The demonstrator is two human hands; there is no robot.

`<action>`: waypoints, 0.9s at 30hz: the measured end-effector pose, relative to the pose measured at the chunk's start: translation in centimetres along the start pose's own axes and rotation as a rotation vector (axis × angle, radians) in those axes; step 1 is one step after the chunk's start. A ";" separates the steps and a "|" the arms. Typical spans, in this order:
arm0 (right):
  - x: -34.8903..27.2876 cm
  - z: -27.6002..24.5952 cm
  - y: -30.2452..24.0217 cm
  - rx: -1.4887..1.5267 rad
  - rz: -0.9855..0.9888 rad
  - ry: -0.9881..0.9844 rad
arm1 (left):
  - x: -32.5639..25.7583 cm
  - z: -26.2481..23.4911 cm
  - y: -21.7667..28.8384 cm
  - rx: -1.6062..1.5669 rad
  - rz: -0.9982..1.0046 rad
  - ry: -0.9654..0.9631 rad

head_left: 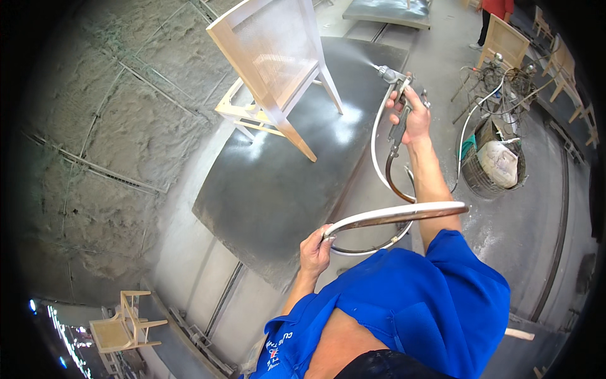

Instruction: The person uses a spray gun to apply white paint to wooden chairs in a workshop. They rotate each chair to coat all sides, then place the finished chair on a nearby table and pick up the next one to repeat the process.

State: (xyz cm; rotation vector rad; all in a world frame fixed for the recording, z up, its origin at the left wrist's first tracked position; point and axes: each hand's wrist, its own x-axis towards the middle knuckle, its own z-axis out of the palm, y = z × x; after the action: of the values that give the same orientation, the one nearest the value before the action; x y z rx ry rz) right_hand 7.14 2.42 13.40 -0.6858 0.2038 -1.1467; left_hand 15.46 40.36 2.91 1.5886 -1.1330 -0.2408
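My right hand (411, 114) grips a metal spray gun (392, 79) whose nozzle points left at a pale unfinished wooden chair (274, 69); a faint mist leaves the nozzle. The chair stands on a dark grey platform (278, 189). My left hand (314, 249) holds up a loop of the gun's white and brown hoses (394, 215), which curve from under the gun down past my right forearm. I wear a blue short-sleeved shirt.
A round basket (489, 167) with a white bag and coiled hoses stands right of my arm. Several more wooden chairs line the upper right; another chair (123, 325) sits at lower left. A person in red (495, 9) stands far back. A crusted wall fills the left.
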 end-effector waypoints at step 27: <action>30.3 -6.5 3.4 -0.542 0.616 -0.514 | 12.6 20.2 6.9 0.267 -0.495 0.117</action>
State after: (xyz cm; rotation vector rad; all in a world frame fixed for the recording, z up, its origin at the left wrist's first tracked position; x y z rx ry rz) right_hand 19.29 -26.23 12.02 -1.2652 0.2647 -0.2926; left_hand 4.78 18.26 6.31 2.0824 -0.6860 -0.3249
